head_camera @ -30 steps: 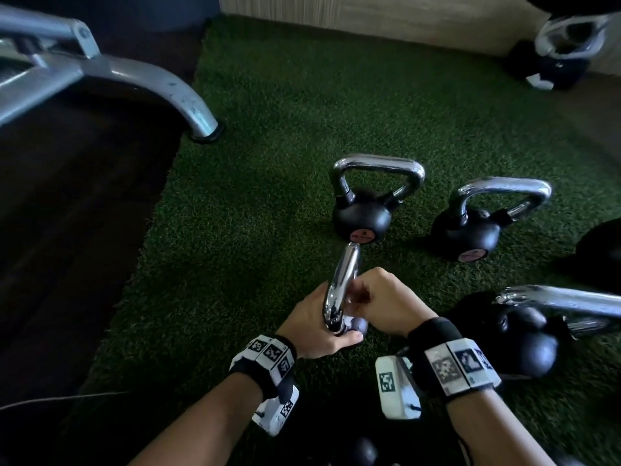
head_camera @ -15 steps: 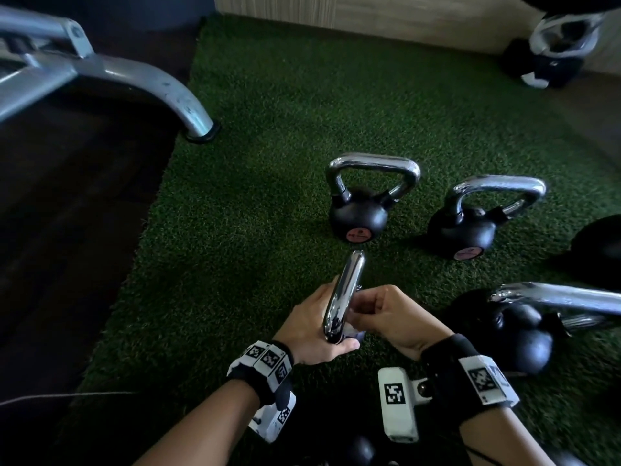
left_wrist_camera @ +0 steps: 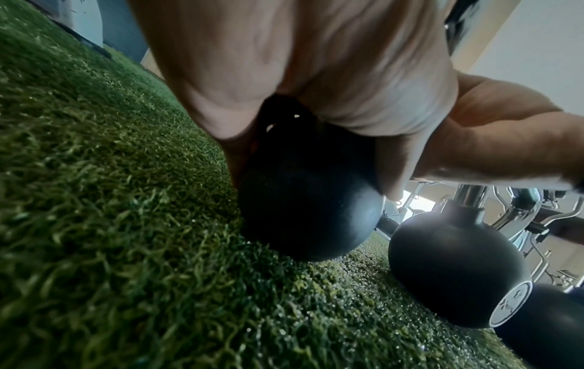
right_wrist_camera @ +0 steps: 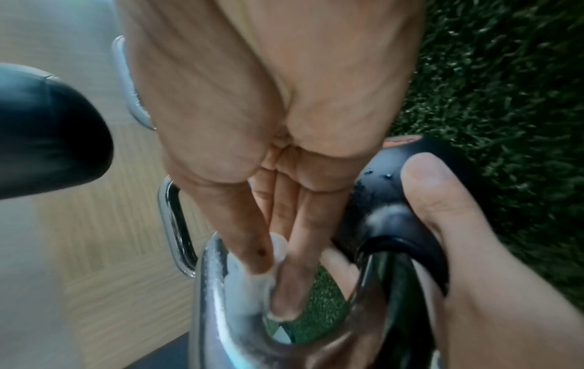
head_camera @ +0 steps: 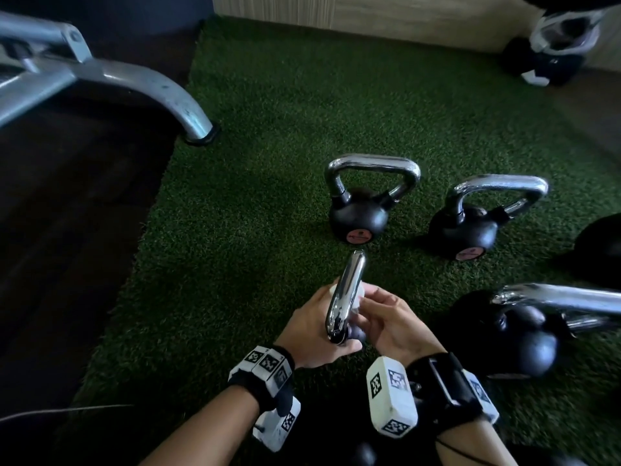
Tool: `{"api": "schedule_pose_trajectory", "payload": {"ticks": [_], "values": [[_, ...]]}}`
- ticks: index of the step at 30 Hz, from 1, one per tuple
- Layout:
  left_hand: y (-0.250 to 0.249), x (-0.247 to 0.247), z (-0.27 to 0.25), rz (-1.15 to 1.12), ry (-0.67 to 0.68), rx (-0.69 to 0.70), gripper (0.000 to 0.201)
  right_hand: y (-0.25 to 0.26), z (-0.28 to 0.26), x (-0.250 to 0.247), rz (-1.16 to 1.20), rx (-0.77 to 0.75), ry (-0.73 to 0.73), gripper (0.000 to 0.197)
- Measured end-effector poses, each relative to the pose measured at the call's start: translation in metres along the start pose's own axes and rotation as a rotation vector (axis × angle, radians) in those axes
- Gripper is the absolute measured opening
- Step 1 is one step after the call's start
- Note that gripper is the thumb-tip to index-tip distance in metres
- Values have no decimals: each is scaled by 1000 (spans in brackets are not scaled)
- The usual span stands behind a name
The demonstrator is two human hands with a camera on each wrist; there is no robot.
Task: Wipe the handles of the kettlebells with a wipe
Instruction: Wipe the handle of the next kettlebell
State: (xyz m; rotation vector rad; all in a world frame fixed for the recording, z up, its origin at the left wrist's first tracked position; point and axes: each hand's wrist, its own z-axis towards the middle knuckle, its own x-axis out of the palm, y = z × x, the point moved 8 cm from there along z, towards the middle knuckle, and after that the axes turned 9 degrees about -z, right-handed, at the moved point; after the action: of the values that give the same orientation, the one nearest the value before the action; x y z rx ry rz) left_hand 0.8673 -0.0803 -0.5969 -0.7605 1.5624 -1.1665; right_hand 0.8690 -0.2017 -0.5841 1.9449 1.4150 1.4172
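Since half a second ago your right hand (head_camera: 391, 322) has uncurled: its knuckles were bunched against the chrome handle (head_camera: 346, 294), and now its fingers (right_wrist_camera: 284, 224) lie nearly straight, reaching through the loop and pressing the white wipe (right_wrist_camera: 249, 277) against the inside of the bar. Your left hand (head_camera: 312, 331) has stayed put, wrapped around the lower end of that handle with the thumb lying on the black collar, steadying the kettlebell (left_wrist_camera: 309, 199), which stands on the turf directly in front of you. The handle sits at much the same tilt as before, though the blur in the right wrist view makes it hard to say how far the wipe has travelled.

All of this rests on green artificial turf (head_camera: 252, 196) (dark flooring borders it on your left). Two small kettlebells (head_camera: 366, 203) stand upright just beyond your hands, a larger one (head_camera: 524, 331) sits close on your right, and a grey machine leg (head_camera: 161, 92) meets the turf's left edge.
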Motion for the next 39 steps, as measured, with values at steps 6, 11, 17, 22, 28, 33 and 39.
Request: {"api": "schedule_pose_trajectory", "payload": {"ticks": [6, 11, 17, 22, 28, 33, 39], "values": [[4, -2, -1, -9, -6, -27, 92, 30, -1, -7, -142, -278, -221, 26], [9, 4, -2, -10, 20, -49, 98, 45, -11, -10, -546, -395, -358, 24], [13, 4, 2, -16, 33, -72, 94, 67, -10, -8, -932, -505, -721, 20], [8, 2, 8, -6, 22, -73, 92, 65, -9, -13, -1019, -416, -803, 6], [9, 6, 1, -51, 32, -44, 95, 72, -8, -4, -1129, -409, -822, 5], [10, 12, 0, -60, 47, -21, 91, 63, -8, 0, -1266, -343, -755, 9], [2, 11, 0, -2, 121, 6, 95, 97, -25, 1, -1316, -669, -729, 14]]}}
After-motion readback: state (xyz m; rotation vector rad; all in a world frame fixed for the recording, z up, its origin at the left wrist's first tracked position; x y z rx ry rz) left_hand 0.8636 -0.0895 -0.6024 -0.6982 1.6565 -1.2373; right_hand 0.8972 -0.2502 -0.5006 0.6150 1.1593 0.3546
